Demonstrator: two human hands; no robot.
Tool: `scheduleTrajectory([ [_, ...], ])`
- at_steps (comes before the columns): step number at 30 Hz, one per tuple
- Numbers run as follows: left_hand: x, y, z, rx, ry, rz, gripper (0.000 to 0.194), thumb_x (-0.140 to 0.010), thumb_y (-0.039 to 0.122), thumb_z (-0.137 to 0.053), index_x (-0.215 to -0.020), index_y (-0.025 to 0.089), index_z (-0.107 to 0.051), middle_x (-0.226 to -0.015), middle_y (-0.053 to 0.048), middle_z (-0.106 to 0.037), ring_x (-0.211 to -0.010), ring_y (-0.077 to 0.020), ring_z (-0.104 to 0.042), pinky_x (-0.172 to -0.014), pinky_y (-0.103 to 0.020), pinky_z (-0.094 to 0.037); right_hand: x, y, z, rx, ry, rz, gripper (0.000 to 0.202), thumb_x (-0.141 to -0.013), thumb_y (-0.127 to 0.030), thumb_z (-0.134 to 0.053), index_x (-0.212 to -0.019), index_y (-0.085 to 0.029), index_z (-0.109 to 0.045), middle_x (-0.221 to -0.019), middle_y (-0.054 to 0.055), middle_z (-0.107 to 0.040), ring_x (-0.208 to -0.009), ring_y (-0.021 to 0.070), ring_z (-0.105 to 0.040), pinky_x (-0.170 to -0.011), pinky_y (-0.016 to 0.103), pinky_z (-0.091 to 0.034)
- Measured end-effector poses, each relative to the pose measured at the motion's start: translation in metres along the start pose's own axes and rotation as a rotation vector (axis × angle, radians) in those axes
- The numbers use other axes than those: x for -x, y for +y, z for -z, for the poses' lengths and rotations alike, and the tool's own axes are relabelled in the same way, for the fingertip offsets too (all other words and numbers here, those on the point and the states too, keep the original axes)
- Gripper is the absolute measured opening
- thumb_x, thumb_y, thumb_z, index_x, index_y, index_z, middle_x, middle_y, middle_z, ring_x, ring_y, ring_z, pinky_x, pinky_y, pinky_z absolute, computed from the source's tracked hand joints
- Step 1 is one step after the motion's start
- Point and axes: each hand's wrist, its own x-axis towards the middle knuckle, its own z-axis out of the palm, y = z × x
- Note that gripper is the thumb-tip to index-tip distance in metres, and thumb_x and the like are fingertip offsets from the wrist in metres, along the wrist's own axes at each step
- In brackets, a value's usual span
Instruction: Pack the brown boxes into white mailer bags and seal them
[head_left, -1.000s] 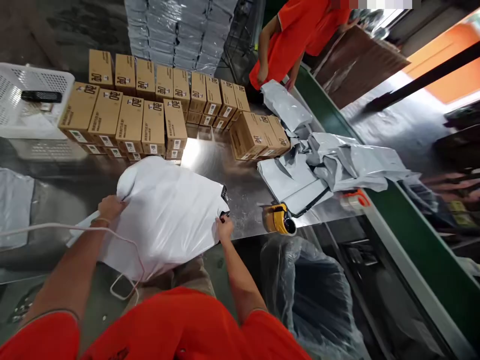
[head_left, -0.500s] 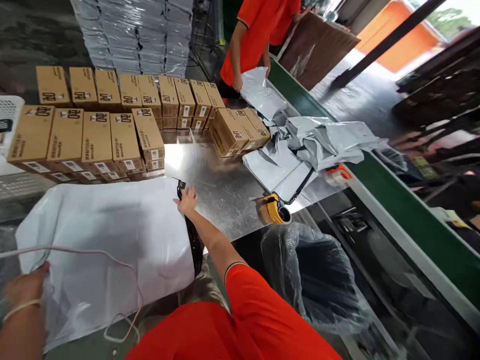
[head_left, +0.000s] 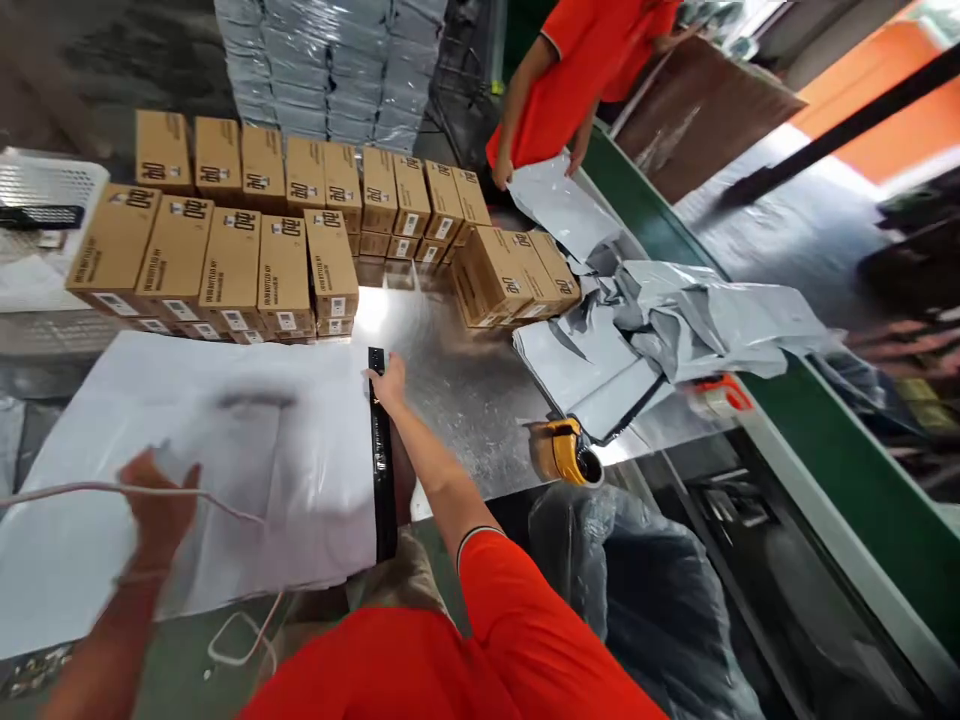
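A large white plastic mailing bag (head_left: 315, 450) lies spread before me, with a black strip (head_left: 384, 470) along its right edge. At the strip's upper end, my right hand (head_left: 390, 385) grips the edge, thumb over the black part. My left hand (head_left: 159, 500), smeared by motion, is over the left half of the bag; its thumb and fingers are apart, with nothing between them. A thin pinkish cord (head_left: 90, 488) crosses at that hand.
Rows of brown cartons (head_left: 232, 260) stand behind the bag, with more cartons (head_left: 517, 275) right of them. A yellow tape dispenser (head_left: 570, 450) sits by loose mailing bags (head_left: 600, 360). Beyond are a green conveyor (head_left: 840, 480) and a co-worker (head_left: 570, 90) handling a bag. A plastic-lined bin (head_left: 637, 580) stands at right.
My left hand has let go of the bag's left edge and moved right over it. The bag lies flatter and reaches farther left. My right hand stays at the black strip. The view has shifted.
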Motion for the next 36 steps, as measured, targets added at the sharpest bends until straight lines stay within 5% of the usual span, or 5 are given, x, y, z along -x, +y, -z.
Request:
scheduleTrajectory([
  [9, 0.139, 0.093, -0.124, 0.229, -0.236, 0.039, 0.07, -0.089, 0.044, -0.06, -0.154, 0.019, -0.056, -0.137, -0.023, -0.067, -0.133, -0.0461, -0.067, -0.113, -0.071, -0.057, -0.078, -0.103, -0.054, -0.304, -0.076, 0.114, 0.134, -0.09, -0.058, -0.091, -0.18, 0.001, -0.011, -0.18, 0.038, -0.03, -0.172, 0.0437, -0.029, -0.136, 0.057, -0.037],
  [16, 0.166, 0.118, -0.124, 0.16, -0.133, 0.103, 0.065, -0.094, 0.04, -0.062, -0.155, 0.018, -0.058, -0.135, -0.022, -0.069, -0.131, -0.044, -0.068, -0.112, -0.066, -0.06, -0.095, -0.112, -0.06, -0.253, -0.084, 0.03, 0.123, -0.095, -0.039, -0.09, -0.178, 0.005, -0.01, -0.178, 0.04, -0.032, -0.167, 0.044, -0.038, -0.135, 0.056, -0.037],
  [22, 0.161, 0.14, -0.119, -0.021, -0.036, 0.192, 0.066, -0.096, 0.047, -0.062, -0.155, 0.018, -0.062, -0.136, -0.023, -0.067, -0.13, -0.0456, -0.065, -0.111, -0.065, -0.057, -0.143, -0.056, -0.008, -0.29, -0.094, 0.003, 0.123, -0.094, -0.034, -0.085, -0.183, -0.005, -0.004, -0.176, 0.03, -0.045, -0.151, 0.0388, -0.061, -0.129, 0.048, -0.046],
  [26, 0.155, 0.154, -0.126, 0.019, -0.021, 0.175, 0.069, -0.096, 0.046, -0.059, -0.157, 0.016, -0.059, -0.13, -0.022, -0.068, -0.127, -0.0437, -0.066, -0.113, -0.063, -0.056, -0.162, -0.027, 0.015, -0.311, -0.085, 0.009, 0.135, -0.088, -0.036, -0.09, -0.18, 0.004, -0.001, -0.18, 0.04, -0.03, -0.167, 0.0419, -0.041, -0.133, 0.051, -0.041],
  [36, 0.179, 0.197, -0.15, 0.132, 0.018, 0.146, 0.063, -0.098, 0.049, -0.059, -0.154, 0.02, -0.061, -0.135, -0.021, -0.07, -0.126, -0.0423, -0.069, -0.113, -0.064, -0.059, -0.154, -0.067, -0.03, -0.376, -0.098, 0.078, 0.137, -0.078, -0.032, -0.096, -0.178, 0.007, -0.01, -0.179, 0.041, -0.028, -0.17, 0.0477, -0.028, -0.137, 0.057, -0.034],
])
